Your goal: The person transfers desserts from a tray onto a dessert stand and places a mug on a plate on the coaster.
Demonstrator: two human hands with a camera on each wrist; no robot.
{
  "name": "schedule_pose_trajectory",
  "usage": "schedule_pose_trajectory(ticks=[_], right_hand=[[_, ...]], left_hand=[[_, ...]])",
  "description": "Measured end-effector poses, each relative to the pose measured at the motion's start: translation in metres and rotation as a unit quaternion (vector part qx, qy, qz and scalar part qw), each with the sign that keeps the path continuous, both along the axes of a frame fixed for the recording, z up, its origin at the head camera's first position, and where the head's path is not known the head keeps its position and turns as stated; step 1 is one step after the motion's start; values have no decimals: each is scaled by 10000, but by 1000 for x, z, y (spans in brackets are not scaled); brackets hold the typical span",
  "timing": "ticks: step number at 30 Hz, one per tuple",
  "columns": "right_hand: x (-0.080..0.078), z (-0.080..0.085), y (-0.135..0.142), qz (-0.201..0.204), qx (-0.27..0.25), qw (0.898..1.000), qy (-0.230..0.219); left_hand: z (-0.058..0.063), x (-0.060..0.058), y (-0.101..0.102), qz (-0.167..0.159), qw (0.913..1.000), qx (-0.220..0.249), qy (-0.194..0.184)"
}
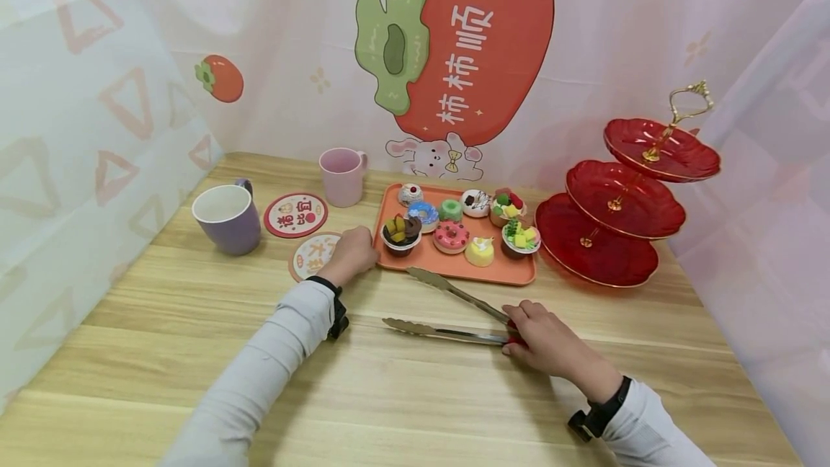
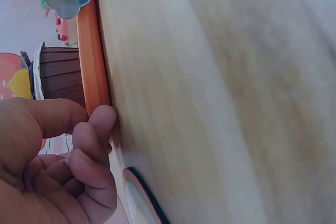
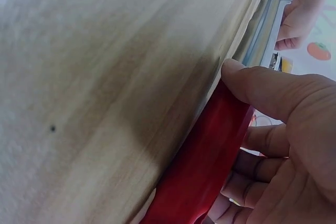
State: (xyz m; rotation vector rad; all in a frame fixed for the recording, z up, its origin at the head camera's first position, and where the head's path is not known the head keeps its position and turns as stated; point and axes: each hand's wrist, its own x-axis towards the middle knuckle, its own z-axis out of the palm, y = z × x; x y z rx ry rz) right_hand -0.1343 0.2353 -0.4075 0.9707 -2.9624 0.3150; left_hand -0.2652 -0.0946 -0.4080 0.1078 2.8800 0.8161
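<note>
Spread tongs (image 1: 454, 335) sit just in front of the orange tray (image 1: 467, 277) on the worktop (image 1: 421, 409); the right hand (image 1: 545, 341) pinches their red handle (image 3: 205, 150). The left hand (image 1: 353, 256) seems to pinch the tray's left end, near the front corner.

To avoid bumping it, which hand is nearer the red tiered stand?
Right. The right hand, gripping tongs, is in front and left of the red tiered stand; the left hand is farther, at the near left corner of the tray.
</note>
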Motion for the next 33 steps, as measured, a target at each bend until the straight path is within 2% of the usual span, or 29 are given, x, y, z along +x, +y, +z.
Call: schedule_pose_trajectory(ticks=[9, 13, 18, 28, 33], right_hand=[[1, -1, 1, -8, -79, 10000, 41], [1, -2, 1, -47, -121, 9999, -7], [2, -3, 2, -129, -206, 9996, -166], [-1, -2, 6, -59, -801, 9939, -751], [0, 0, 8, -69, -979, 9931, -647]], left_hand=[[-1, -1, 0, 81, 9999, 61, -136], [-3, -1, 0, 156, 9998, 57, -99], [-2, 1, 2, 29, 9999, -31, 92], [-3, 3, 2, 94, 9999, 10, 94], [-3, 2, 2, 80, 9999, 11, 113]])
